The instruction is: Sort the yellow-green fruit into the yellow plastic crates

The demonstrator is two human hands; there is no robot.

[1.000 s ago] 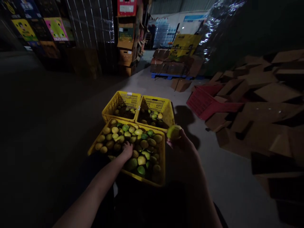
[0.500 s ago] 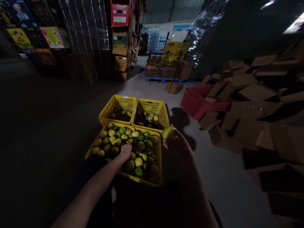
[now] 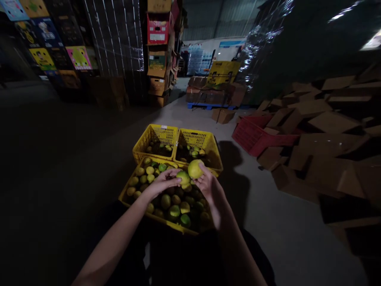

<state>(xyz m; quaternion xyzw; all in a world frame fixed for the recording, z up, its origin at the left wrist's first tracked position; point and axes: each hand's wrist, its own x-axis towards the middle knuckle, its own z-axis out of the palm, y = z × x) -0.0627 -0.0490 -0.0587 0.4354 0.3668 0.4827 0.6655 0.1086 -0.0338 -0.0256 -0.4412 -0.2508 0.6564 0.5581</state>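
My left hand (image 3: pixel 166 181) is closed on a green-yellow fruit (image 3: pixel 183 178) above the near yellow crate (image 3: pixel 175 227). Close beside it, my right hand (image 3: pixel 206 180) grips a larger yellow fruit (image 3: pixel 195 169) between thumb and fingers. The near crate holds many green and yellow fruits, partly hidden by my hands and forearms. Behind it stand two more yellow crates, the left one (image 3: pixel 139 147) and the right one (image 3: pixel 216 155), each with fruits low inside.
A red crate (image 3: pixel 250 137) lies at the right against a big heap of cardboard boxes (image 3: pixel 330 151). Farther back are a blue pallet (image 3: pixel 208 106) with cartons, a tall box stack (image 3: pixel 157 59) and a small carton (image 3: pixel 223 115) on the floor.
My left hand has risen from the fruits with a green-yellow one in it. My right hand has moved left with its fruit, beside my left. The view has shifted slightly.
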